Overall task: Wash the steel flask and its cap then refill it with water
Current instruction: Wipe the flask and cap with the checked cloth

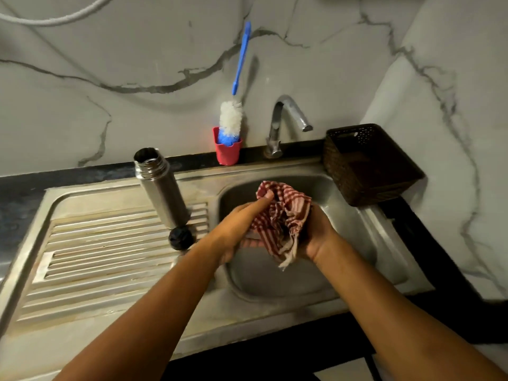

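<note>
Flask (162, 188) upright on drainboard (96, 243), mouth open, likely left to drain. Cap (180, 237) off, just beside its base. Brush (231, 119) parked in cup (227, 154) behind. Left hand (236, 229) pinches cloth (283, 215) over sink (275, 284). Right hand (313, 237) grips bunched side, probably drying hands. Flask's fill level hidden.

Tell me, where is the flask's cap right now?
In the head view, the black cap lies on the ribbed draining board, left of the basin, right at the foot of the open steel flask.
</note>
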